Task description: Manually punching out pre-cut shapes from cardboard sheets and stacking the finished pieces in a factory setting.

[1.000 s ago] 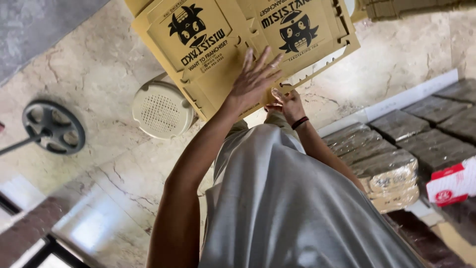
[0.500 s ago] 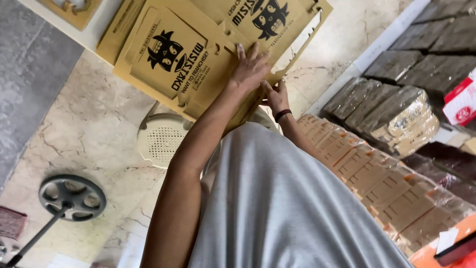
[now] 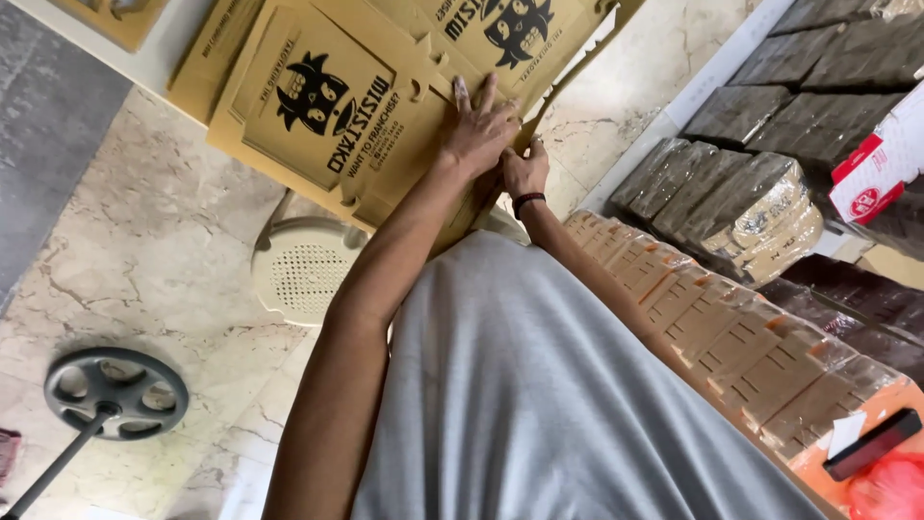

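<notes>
Flattened cardboard box (image 3: 356, 106), mustard-yellow with a black cartoon figure and black lettering printed on its panels, fills the upper middle of the frame, its die-cut flaps and notches spread out unfolded. The person's left hand (image 3: 478, 130) lies palm-down on it near the centre top, fingers (image 3: 462, 94) stretched flat against the card, pressing rather than clasping. The right hand (image 3: 525, 173), a dark band (image 3: 527, 200) at its wrist, sits just beside and below the left, its fingers curled at the edge of the card; how firmly it grips cannot be told, as the left hand partly covers it. Both bare forearms run down toward the bottom of the frame over a grey shirt (image 3: 539, 404) that takes up the lower centre. A second printed card panel (image 3: 515, 29) of the same kind overlaps the first at the top of the frame. Under the box at centre left a round cream plastic stool (image 3: 303, 274) with a perforated seat stands on the pale marbled floor (image 3: 144, 260). A grey wheel-shaped base on a pole (image 3: 114, 395) sits at lower left. Rows of tan cardboard pieces wrapped in clear film (image 3: 731, 337) run along the right, with dark wrapped bundles (image 3: 760, 106) at upper right and a red-and-white package (image 3: 881, 173) at the right edge.
</notes>
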